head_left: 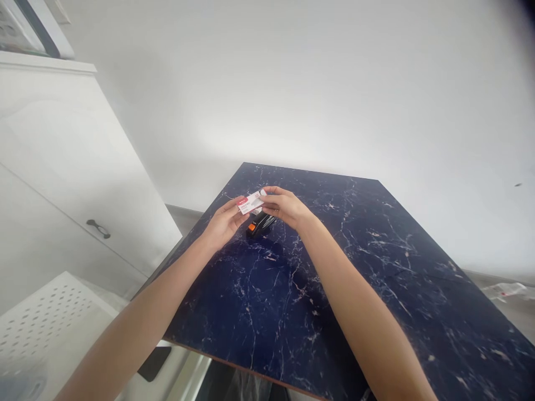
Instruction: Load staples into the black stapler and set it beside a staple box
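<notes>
A small white and red box [249, 203] is held up between both hands above the dark blue marbled table [267, 301]. My left hand [225, 221] grips its left end, fingers closed on it. At the right end, the fingers of my right hand [285, 205] are closed around the box. Behind and below the box, a black stapler-like object with an orange end [258, 225] lies on the table, partly hidden by the box and my right hand.
White cabinet [75, 167] with a dark handle stands at the left. Below it is a white perforated surface [45, 317] and a dark flat object [154, 362]. A pale wall rises behind the table. Clear plastic wrapping [507, 291] lies beyond the table's right edge.
</notes>
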Motion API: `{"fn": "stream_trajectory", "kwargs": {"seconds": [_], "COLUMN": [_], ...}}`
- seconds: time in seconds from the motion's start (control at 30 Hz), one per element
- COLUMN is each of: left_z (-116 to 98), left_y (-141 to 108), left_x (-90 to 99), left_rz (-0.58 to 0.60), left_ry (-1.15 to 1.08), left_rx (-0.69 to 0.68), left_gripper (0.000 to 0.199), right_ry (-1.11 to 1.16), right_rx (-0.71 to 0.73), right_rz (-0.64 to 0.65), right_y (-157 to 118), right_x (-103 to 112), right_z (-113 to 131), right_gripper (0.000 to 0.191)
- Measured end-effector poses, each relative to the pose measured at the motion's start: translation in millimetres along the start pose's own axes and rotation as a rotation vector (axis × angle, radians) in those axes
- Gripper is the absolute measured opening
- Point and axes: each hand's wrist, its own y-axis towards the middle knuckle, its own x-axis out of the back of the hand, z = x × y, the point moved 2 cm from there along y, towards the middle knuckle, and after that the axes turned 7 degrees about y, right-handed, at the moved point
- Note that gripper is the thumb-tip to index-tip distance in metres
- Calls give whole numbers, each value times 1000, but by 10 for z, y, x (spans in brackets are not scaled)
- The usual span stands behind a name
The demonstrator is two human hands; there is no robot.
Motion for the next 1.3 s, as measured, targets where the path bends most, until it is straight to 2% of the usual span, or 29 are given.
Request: {"fn": "stream_trajectory", "kwargs": {"seconds": [0.13,0.23,0.37,0.53,0.7,0.97,1.13,1.3], "left_z": [-54,-84,-64,0,-3,-39,-93,-150], "left_y": [-48,-71,-73,-44,-44,-79,-58,-32], "left_x": [-37,-53,-60,-45,-50,-96,-29,-12], "left_rz": [33,59,75,26,28,55,5,-3], "left_ry": [-28,32,86,123,130,140,324,322], "left_rx": [-33,-70,-89,-147,-148,-164,-217,-205], "left_gripper": [20,24,26,30,31,32,32,32], "right_ry": [-5,-25,-35,-192,-167,-231,-362,-607], "right_rx": [97,87,87,271,256,259,219,336], "right_rz": [22,7,59,-136,-188,-23,14,9], "right_y": [-14,-14,19,93,99,41,54,86], "right_x": [-15,5,46,46,-8,-14,22,-47], "right_z": [26,7,-74,-151,-166,-148,-173,-302], "right_gripper": [14,13,15,16,20,32,34,32]}}
